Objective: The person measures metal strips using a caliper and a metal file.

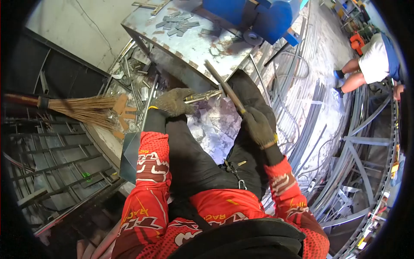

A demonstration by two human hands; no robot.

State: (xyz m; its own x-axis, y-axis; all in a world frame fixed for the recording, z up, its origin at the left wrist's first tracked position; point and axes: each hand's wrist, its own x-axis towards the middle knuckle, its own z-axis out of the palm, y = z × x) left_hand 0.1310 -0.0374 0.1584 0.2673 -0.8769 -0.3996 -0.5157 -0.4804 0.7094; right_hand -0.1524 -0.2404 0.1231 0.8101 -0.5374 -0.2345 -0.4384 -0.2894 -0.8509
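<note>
A worker in a red printed jersey (151, 172) and dark trousers (189, 151) grips a long, narrow bar (225, 84) in a cluttered metal workshop. The bar, straight and slender with a dull brown-gray surface, slants over the worker's right thigh, its far end near the edge of a steel worktable (189, 45).

The gloved right hand (260, 127) has its fingers closed around the bar's near end. The gloved left hand (174, 102) has its fingers curled shut on a slim, shiny metal tool (203, 97) that points toward the bar. The tool's tip is just beside the bar's middle; whether the 2 touch cannot be told, nor can the tool's exact type.

Beyond the hands, small, flat gray metal plates (177, 23) lie in a loose pile on the worktable, near a blue machine (271, 17). At left, a straw broom (82, 110) lies near metal scraps (140, 90), above a metal grid (56, 151). A carabiner (242, 184) hangs at the worker's waist. At right, long metal lengths (312, 114) cover the floor, and another person (374, 60) in white shorts bends, well apart from the worker.
</note>
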